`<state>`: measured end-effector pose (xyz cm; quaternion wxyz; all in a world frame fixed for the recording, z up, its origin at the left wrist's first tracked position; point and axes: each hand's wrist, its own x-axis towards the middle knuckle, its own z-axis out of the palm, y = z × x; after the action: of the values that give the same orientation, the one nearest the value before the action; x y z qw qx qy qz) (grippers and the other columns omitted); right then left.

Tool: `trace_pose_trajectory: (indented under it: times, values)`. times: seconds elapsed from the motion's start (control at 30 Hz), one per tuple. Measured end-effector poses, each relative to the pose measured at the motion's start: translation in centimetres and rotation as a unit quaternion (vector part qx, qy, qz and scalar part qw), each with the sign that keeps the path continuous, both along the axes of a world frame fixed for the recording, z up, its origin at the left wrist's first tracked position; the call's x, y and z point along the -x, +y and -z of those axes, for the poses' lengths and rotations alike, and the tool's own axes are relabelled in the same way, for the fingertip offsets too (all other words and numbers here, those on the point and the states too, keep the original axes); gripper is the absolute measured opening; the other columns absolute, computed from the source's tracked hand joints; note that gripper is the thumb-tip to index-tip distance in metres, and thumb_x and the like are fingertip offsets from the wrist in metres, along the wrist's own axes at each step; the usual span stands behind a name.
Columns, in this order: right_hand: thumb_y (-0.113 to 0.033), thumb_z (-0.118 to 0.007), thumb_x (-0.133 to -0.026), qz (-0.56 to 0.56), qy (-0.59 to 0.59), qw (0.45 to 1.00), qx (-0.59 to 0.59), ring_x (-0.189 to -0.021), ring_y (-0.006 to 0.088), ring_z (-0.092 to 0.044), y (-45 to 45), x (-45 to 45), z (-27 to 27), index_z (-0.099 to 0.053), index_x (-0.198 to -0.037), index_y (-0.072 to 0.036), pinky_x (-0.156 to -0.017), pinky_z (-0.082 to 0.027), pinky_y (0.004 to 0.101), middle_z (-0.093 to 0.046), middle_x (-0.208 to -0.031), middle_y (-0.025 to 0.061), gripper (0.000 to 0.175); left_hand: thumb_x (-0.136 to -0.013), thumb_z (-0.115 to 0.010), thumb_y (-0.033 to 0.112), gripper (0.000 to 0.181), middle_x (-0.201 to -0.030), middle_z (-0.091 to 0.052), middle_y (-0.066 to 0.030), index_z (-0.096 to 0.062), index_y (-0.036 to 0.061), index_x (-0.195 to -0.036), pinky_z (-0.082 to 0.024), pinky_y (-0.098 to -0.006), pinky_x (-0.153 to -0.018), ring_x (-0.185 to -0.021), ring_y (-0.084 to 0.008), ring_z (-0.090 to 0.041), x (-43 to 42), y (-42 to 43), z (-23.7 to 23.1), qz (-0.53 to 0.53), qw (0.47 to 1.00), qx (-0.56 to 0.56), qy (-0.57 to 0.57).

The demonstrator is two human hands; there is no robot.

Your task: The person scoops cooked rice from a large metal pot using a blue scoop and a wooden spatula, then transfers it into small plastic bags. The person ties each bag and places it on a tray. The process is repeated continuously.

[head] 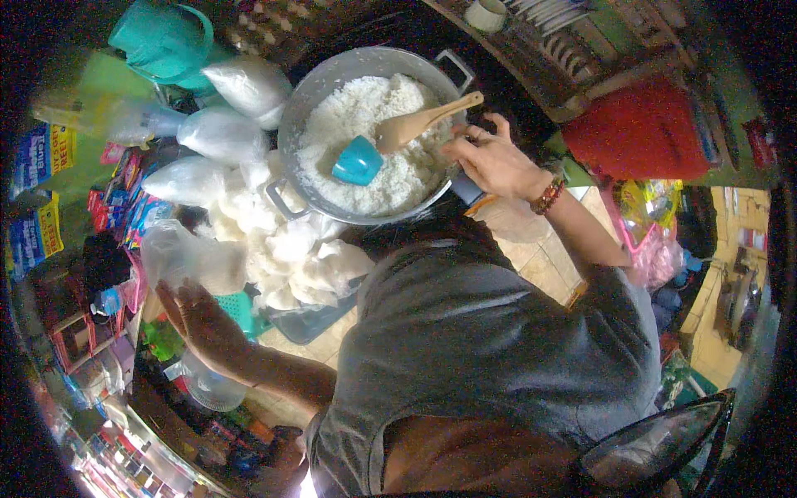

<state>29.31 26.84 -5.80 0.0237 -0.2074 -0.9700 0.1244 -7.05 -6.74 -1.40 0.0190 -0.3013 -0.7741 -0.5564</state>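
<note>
A large metal pot (292,118) holds white cooked rice (398,180). A wooden rice paddle (408,127) and a teal plastic cup (358,160) rest in the rice, the paddle's handle leaning over the right rim. Beside that rim is my right hand (489,159), wearing a beaded bracelet, its fingers bent and apart with nothing visible in them. My left hand (202,317) is at the lower left, its fingertips against or just below a clear plastic bag (187,255); whether they grip it is unclear. Many rice-filled plastic bags (299,267) are heaped between the pot and my left hand.
Larger filled plastic bags (221,134) stand left of the pot, near a teal pitcher (165,40). Colourful sachets (140,211) hang or lie farther left. A dark tray (314,324) sits under the rice bags. Red cloth (635,134) and a dish rack (566,53) are at the upper right.
</note>
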Motion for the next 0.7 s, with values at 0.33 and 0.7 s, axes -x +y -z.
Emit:
trace_pose_trajectory:
  times: [0.33,0.7]
  values:
    - [-0.016,-0.058,-0.083,-0.086,-0.013,0.995,-0.058,-0.118,0.0246,-0.051,0.9,-0.1,-1.2,-0.057,-0.114,-0.019,-0.106,-0.019,0.0571,-0.063,-0.108,0.0085,0.031,-0.094,-0.05,0.015,0.04,-0.146,-0.038,-0.0113,-0.047,0.0042,-0.132,-0.027,-0.0342,-0.109,-0.131,-0.0241,-0.037,-0.2,0.6,1.0,0.001,0.987,0.099,0.124]
    - [-0.018,-0.053,-0.093,0.01,0.125,0.976,0.179,-0.1,0.0203,-0.051,4.1,2.9,-2.6,-0.056,-0.106,-0.012,-0.091,-0.035,0.0406,-0.06,-0.1,0.0053,0.015,-0.091,-0.046,0.017,0.035,-0.145,-0.04,-0.0033,-0.048,0.0119,-0.125,-0.014,-0.0347,-0.116,-0.137,-0.0241,-0.03,-0.8,0.2,0.5,0.026,0.981,-0.111,-0.154]
